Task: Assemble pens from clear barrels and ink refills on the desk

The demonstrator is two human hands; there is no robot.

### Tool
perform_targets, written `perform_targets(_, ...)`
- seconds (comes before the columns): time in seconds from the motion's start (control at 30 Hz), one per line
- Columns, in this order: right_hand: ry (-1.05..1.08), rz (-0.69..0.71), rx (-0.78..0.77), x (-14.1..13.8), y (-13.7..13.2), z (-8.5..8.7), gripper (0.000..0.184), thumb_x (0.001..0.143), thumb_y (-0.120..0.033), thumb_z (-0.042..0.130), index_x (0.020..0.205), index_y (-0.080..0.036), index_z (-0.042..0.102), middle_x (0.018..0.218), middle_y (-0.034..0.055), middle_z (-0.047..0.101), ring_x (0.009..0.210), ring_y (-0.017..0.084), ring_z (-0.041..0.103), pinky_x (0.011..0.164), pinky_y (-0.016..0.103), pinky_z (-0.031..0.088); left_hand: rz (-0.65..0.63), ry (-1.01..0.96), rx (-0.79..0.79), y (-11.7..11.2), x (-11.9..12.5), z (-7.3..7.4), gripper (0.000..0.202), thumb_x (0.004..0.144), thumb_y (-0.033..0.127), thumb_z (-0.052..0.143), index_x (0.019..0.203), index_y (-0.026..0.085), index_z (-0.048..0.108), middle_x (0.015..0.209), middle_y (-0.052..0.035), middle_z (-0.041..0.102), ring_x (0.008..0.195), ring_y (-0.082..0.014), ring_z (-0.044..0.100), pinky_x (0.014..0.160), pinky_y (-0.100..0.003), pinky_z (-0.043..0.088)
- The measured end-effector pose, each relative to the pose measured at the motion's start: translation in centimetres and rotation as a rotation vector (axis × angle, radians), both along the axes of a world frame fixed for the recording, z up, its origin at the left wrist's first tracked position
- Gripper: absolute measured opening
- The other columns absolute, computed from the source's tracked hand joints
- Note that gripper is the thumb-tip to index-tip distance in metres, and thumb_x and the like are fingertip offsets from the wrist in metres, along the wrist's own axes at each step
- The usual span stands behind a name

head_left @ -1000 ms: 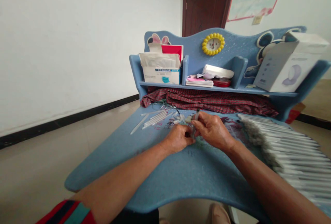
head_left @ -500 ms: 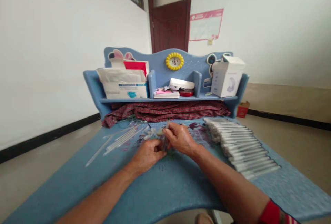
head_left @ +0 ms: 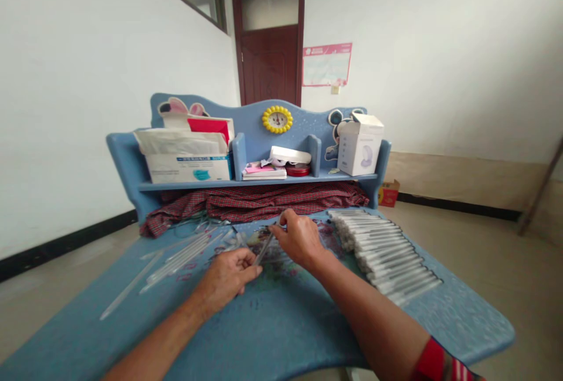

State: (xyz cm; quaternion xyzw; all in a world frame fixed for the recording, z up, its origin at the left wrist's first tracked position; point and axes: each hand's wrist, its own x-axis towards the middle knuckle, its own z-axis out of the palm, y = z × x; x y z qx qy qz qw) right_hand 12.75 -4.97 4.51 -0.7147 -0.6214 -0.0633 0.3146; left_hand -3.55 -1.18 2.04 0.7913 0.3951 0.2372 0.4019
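Both my hands work over the middle of a blue desk [head_left: 281, 334]. My left hand [head_left: 226, 275] pinches the near end of a thin clear pen [head_left: 265, 247]. My right hand [head_left: 299, 237] is closed on the pen's far end, so the pen slants between the two hands. Small loose pen parts [head_left: 240, 239] lie just beyond my left hand. Several clear pen tubes [head_left: 176, 255] lie spread to the left of it. To the right of my right hand lies a long row of finished white pens [head_left: 387, 252].
At the desk's back stands a blue shelf [head_left: 259, 180] with a box of masks [head_left: 189, 164], papers, a red tin [head_left: 298, 170] and a white box [head_left: 359, 145]. A red checked cloth [head_left: 264, 199] lies under the shelf. A brown door [head_left: 270, 58] is behind.
The camera has swung right and pulled back, so more of the room shows. The hands have drawn apart along the pen, which now slants between them instead of standing upright.
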Motion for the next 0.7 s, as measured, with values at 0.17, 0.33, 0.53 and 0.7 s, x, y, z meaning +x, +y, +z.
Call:
perform_targets(0.17, -0.368, 0.233, -0.122, -1.3, -1.3, 0.2, 0.026, 0.081, -0.023, 0.041, 0.105, -0.022, 0.051, 0.077, 0.0081, 0.068, 0.071, 0.023, 0.064, 0.062, 0.030, 0.042, 0.032, 0.015, 0.021, -0.2, 0.1, 0.0, 0.026, 0.062, 0.041, 0.057, 0.064, 0.016, 0.050, 0.048, 0.0069, 0.047, 0.035, -0.0083, 0.043, 0.037, -0.020, 0.032)
perform_targets(0.33, -0.473, 0.406, -0.201, -2.1, -1.5, -0.4, 0.024, 0.074, -0.020, 0.047, 0.096, -0.017, 0.056, 0.086, 0.0115, 0.068, 0.076, 0.023, 0.064, 0.063, 0.028, 0.045, 0.028, -0.007, 0.031, -0.2, 0.0, -0.1, 0.029, 0.061, 0.043, 0.059, 0.061, 0.016, 0.049, 0.049, 0.0064, 0.048, 0.034, -0.0067, 0.040, 0.036, -0.019, 0.031)
perform_targets(0.53, -0.483, 0.392, -0.197, -1.8, -1.3, -0.7, 0.023, 0.076, -0.020, 0.044, 0.095, -0.018, 0.057, 0.082, 0.0101, 0.068, 0.076, 0.025, 0.064, 0.064, 0.032, 0.046, -0.028, 0.004, 0.012, -0.3, -0.2, -0.2, 0.029, 0.066, 0.045, 0.057, 0.068, 0.016, 0.053, 0.052, 0.0059, 0.049, 0.035, -0.0068, 0.042, 0.035, -0.018, 0.032)
perform_targets(0.7, -0.509, 0.281, -0.204, -0.9, -1.4, 0.2, 0.024, 0.075, -0.021, 0.045, 0.096, -0.017, 0.058, 0.081, 0.0111, 0.067, 0.077, 0.026, 0.064, 0.066, 0.034, 0.047, -0.083, 0.033, 0.020, -0.1, -0.3, -0.5, 0.033, 0.069, 0.048, 0.054, 0.072, 0.015, 0.055, 0.052, 0.0054, 0.047, 0.037, -0.0071, 0.043, 0.036, -0.017, 0.032)
